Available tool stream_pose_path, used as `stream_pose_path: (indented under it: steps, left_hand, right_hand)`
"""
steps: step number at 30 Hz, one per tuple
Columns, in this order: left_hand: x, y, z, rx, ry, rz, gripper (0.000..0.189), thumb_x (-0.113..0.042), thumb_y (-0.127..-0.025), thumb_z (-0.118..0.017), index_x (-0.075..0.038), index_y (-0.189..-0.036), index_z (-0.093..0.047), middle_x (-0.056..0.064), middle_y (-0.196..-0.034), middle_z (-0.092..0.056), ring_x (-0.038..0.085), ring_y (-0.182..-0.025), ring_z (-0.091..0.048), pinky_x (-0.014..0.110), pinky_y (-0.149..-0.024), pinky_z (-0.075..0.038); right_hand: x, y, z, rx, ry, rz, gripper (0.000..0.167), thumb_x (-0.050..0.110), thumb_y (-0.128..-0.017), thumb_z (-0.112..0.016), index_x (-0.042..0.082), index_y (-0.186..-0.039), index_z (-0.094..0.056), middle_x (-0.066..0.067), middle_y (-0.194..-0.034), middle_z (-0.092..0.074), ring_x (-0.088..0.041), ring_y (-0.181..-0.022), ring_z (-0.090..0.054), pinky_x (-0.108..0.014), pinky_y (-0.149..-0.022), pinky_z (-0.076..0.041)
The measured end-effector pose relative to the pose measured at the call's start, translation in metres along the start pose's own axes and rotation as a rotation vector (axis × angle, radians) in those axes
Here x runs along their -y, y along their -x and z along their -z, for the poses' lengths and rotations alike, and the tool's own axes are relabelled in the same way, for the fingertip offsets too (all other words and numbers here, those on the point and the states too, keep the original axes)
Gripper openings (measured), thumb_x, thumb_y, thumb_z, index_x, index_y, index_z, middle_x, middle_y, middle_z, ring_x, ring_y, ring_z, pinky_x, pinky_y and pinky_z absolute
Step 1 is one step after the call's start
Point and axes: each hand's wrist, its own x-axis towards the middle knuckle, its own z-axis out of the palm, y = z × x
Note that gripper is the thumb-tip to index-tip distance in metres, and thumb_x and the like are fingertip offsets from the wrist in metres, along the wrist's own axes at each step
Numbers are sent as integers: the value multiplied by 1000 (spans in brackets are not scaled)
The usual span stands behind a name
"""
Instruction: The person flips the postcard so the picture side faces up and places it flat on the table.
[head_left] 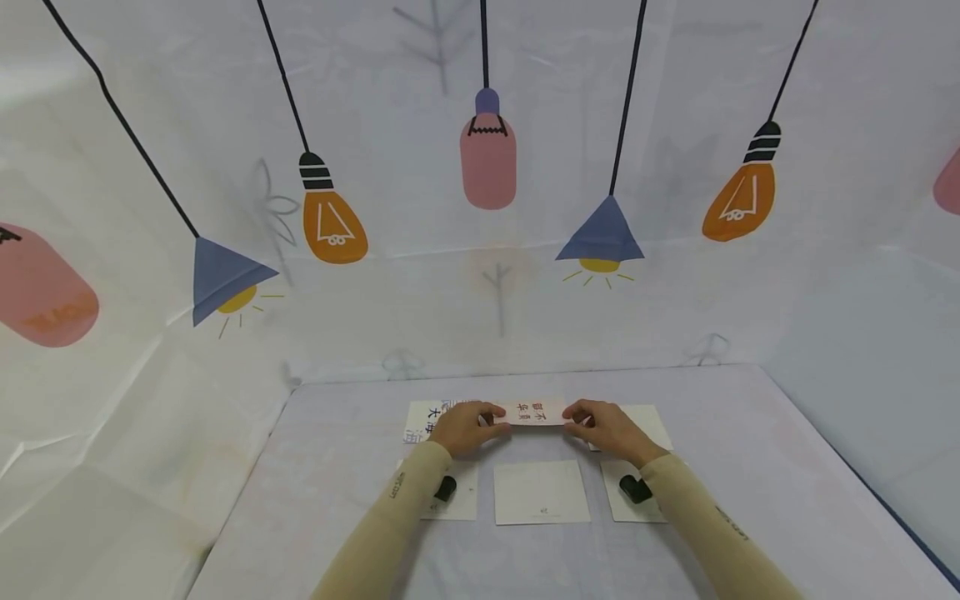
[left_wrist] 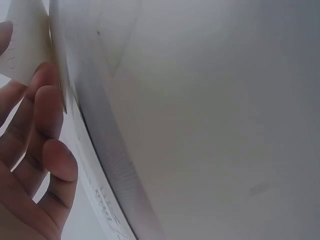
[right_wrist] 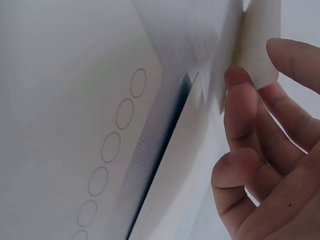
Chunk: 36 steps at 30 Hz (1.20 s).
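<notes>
In the head view, a pale card [head_left: 532, 412] with red characters is held between both hands at the middle of the far row of cards. My left hand [head_left: 463, 428] pinches its left end between thumb and fingers, and my right hand [head_left: 611, 428] pinches the right end. The near edge of this card looks raised off the table. In the left wrist view the held card [left_wrist: 25, 50] shows beside the thumb; in the right wrist view the card [right_wrist: 260, 42] does too. A card with blue characters [head_left: 417, 417] lies by my left hand, partly covered. A white card [head_left: 648, 421] lies beyond my right hand.
On the white table [head_left: 315, 500], a nearer row has a left card [head_left: 463, 507], a middle card [head_left: 542, 496] and a right card [head_left: 617, 500]. Small black devices [head_left: 446, 488] sit at the wrists. White sheeting [head_left: 420, 325] printed with lamps rises behind the table.
</notes>
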Motion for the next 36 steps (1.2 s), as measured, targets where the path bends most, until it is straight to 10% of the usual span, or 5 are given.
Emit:
stream_pose_path:
  steps: [36]
  left_hand:
    - [-7, 0, 2, 90, -72, 94, 26, -38, -93, -68, -27, -115, -77, -11, -93, -66, 8, -82, -57, 33, -77, -49]
  right_hand:
    - [2, 2, -7, 77, 74, -111, 21, 19, -94, -72, 14, -114, -75, 3, -88, -63, -15, -80, -54, -35, -71, -46]
